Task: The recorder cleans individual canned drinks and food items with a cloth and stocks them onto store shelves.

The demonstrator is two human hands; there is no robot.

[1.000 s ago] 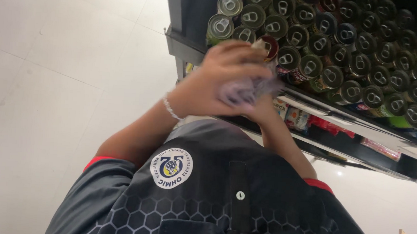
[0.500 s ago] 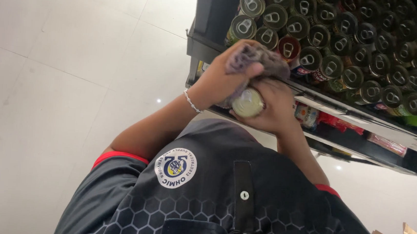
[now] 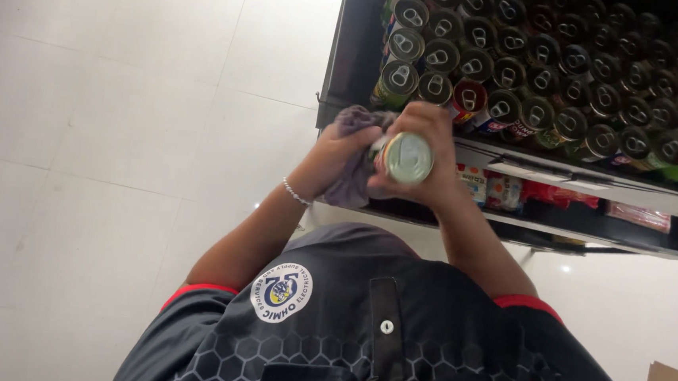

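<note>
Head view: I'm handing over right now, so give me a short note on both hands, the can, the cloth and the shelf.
Left hand: grip shut on a purple cloth, pressed against the side of the can.
Right hand: grip shut on a can, held in front of the shelf with its plain silver end toward the camera.
Shelf: rows of cans with pull-tab tops fill it; packets lie on the lower level.
Done: one can is off the shelf, cloth on it.
Left: the can is not yet back on the shelf; which shelved cans have been wiped cannot be told.
</note>
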